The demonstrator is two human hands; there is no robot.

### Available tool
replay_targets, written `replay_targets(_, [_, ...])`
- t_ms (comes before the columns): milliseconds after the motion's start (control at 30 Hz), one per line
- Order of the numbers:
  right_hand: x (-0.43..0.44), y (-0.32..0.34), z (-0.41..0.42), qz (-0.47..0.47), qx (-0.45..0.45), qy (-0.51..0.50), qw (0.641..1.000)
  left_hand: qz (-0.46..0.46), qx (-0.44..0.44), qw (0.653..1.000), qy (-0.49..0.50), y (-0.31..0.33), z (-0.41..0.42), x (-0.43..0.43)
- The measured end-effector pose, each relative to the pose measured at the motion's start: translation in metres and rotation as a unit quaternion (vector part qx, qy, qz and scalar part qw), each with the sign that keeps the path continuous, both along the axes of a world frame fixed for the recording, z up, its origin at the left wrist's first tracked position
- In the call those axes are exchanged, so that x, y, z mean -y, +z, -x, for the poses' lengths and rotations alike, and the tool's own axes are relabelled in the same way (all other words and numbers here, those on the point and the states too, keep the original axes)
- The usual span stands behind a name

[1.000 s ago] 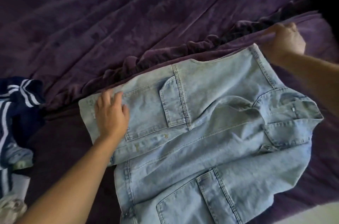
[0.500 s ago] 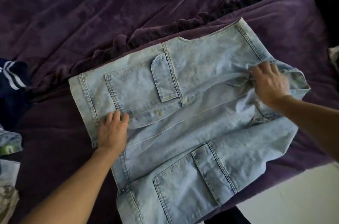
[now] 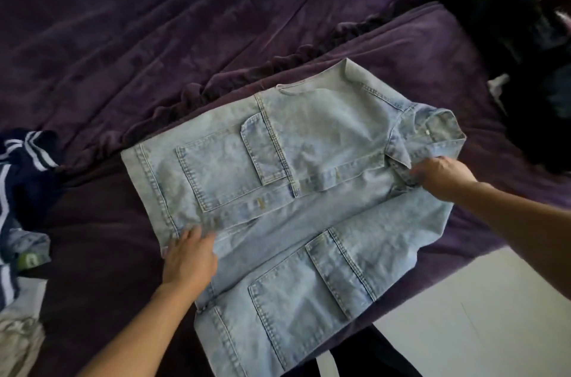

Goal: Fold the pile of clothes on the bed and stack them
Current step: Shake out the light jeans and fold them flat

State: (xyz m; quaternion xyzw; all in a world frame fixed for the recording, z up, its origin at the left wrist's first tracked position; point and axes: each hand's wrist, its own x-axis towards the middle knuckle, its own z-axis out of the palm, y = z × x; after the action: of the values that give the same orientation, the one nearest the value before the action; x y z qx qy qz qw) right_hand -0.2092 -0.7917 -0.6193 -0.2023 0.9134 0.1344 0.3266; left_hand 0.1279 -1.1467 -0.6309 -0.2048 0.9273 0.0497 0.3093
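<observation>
On bed [image 3: 216, 21], denim jacket [image 3: 309, 145] under left fingers [image 3: 194, 236], right fingers [image 3: 421, 169] pinching at collar [image 3: 432, 129]

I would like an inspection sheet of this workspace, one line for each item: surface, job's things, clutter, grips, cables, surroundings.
Surface: purple bedspread, wrinkled, with a ruffled seam across it.
Job's things: denim jacket spread front up; navy striped garment and pale cloth crumpled at the left edge.
Clutter: dark clothes heaped at the upper right.
Grips: left hand flat on the jacket's hem; right hand at the collar, hold unclear.
Cables: nothing seen.
Surroundings: pale floor beside the bed.
</observation>
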Motion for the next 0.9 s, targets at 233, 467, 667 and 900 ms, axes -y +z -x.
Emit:
replay_targets(233, [-0.024, -0.005, 0.012, 0.108, -0.066, 0.005, 0.992, -0.114, 0.012, 0.99, 0.082, -0.009, 0.017, -0.08])
replay_targets(467, [-0.022, -0.043, 0.034, 0.051, -0.003, 0.039, 0.998, -0.212, 0.101, 0.914, 0.331, -0.036, 0.014, -0.132])
replay_targets(667, [-0.113, 0.0, 0.035, 0.284, -0.123, -0.093, 0.946, -0.283, 0.082, 0.866, 0.403, -0.009, 0.005, -0.168])
replay_targets(900, [-0.092, 0.005, 0.08, 0.306, -0.19, -0.077, 0.93, -0.034, -0.199, 0.958, 0.202, 0.035, 0.055, -0.13])
